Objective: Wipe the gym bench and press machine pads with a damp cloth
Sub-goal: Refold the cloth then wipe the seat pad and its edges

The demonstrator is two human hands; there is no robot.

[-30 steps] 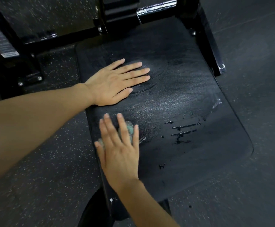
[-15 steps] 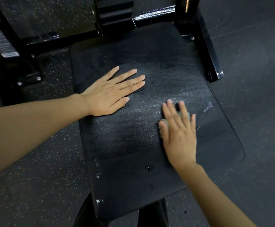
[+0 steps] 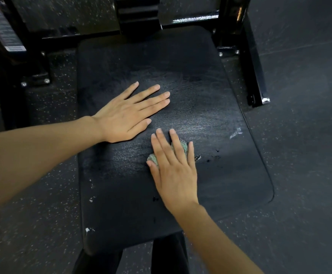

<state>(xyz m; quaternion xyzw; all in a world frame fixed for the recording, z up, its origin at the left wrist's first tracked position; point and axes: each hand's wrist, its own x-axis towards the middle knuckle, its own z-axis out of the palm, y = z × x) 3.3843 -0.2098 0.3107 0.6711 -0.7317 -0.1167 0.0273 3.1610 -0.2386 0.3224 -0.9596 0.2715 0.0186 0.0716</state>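
Gym pad under the cloth: we look down on a black pad (image 3: 210,194), its middle streaked with a dull, wet-looking sheen.

Our left hand (image 3: 129,117) lies flat on the left-centre of the pad, palm down. Its fingers are straight and slightly spread, and it holds nothing.

Our right hand (image 3: 173,171) lies just beside it and nearer to us, also palm down, fingers straight and fanned wide. It presses a cloth (image 3: 184,146) against the pad, a little right of the pad's centre. The cloth, a pale green weave, is bunched beneath the fingers. It shows only in the gaps between them and by the thumb. The left thumb and the right fingertips come close but stay apart.

Just right of the right hand, dark specks (image 3: 213,156) dot the pad. Farther right, near the edge, sits a white scuff (image 3: 235,133). Small white chips (image 3: 88,230) mark the pad's left edge and near corner.

Behind the pad stands a glossy black steel frame (image 3: 254,66). Bolts (image 3: 23,84) show on its foot at the left. A label (image 3: 4,30) runs down the left upright, its print too blurred to read. A dark floor (image 3: 309,175) flecked with pale specks surrounds the pad.

Below the pad's near edge we see a dark shape (image 3: 169,254), and we cannot tell what it is.
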